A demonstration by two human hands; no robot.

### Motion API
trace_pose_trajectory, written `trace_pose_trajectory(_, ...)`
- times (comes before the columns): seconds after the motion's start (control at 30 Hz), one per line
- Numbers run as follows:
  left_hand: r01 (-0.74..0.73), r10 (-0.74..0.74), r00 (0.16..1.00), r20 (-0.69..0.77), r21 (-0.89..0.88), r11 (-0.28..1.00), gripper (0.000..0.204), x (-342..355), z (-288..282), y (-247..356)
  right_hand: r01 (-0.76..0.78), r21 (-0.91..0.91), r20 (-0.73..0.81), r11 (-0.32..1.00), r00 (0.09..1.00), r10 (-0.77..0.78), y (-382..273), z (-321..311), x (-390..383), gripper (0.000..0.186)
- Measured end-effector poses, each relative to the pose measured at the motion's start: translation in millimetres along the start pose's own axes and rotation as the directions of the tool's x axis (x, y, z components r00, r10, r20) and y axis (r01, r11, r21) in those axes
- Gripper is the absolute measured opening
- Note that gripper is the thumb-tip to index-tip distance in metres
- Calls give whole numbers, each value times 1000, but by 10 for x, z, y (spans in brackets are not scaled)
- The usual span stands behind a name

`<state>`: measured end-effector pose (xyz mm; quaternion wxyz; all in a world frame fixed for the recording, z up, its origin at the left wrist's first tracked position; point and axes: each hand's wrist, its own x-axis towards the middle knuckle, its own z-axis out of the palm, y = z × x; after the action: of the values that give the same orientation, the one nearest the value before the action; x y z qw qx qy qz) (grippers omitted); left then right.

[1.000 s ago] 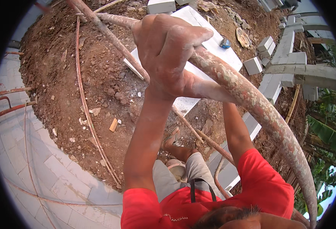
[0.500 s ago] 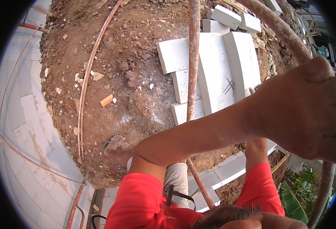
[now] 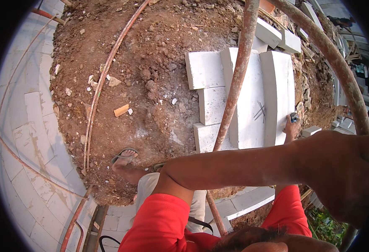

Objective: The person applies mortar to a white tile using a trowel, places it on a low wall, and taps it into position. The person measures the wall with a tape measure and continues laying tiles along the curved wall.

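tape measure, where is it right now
Right of centre in the head view: the tape measure is in the right hand, beside the right edge of the white blocks.

White blocks are lying close together on brown dirt; an orange chunk and pale stones are resting nearby.

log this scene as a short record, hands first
left hand: closed around curved pipe
right hand: at small dark tape measure, exact grip unclear
white blocks: lying side by side, one bearing crossed dark lines
ground: brown soil with scattered stones
foot: sandalled, on the soil
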<state>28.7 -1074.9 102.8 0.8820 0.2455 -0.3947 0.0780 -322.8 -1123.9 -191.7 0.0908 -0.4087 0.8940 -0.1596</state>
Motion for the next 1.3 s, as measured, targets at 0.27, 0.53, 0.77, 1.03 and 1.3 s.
trace_pose_trajectory(0.27, 33, -30, 998, 52, -53, 998, 21, 104, -93, 30, -47, 280, -3, 959, 999, 50, 145, 52, -373, 66)
trace_pose_trajectory(0.53, 0, 21, 890, 455, -44, 999, 14, 262, -478, -141, -433, 828, 390, 357, 901, 190, 102, -28, -2336, 67)
trace_pose_trajectory(0.77, 62, -1, 706, 708, -60, 996, 32, 356, -689, -133, -708, 694, 719, -127, 687, 100, 199, -458, -5093, 58)
trace_pose_trajectory(1.03, 53, -76, 470, 879, 58, 997, 49, 709, -788, 77, -832, 541, 841, -122, 536, 78, -23, -1430, -6972, 49)
trace_pose_trajectory(1.3, 6, -132, 332, 934, 139, 990, 54, 948, -874, 240, -794, 563, 820, -229, 572, 31, -36, -1524, -7875, 48)
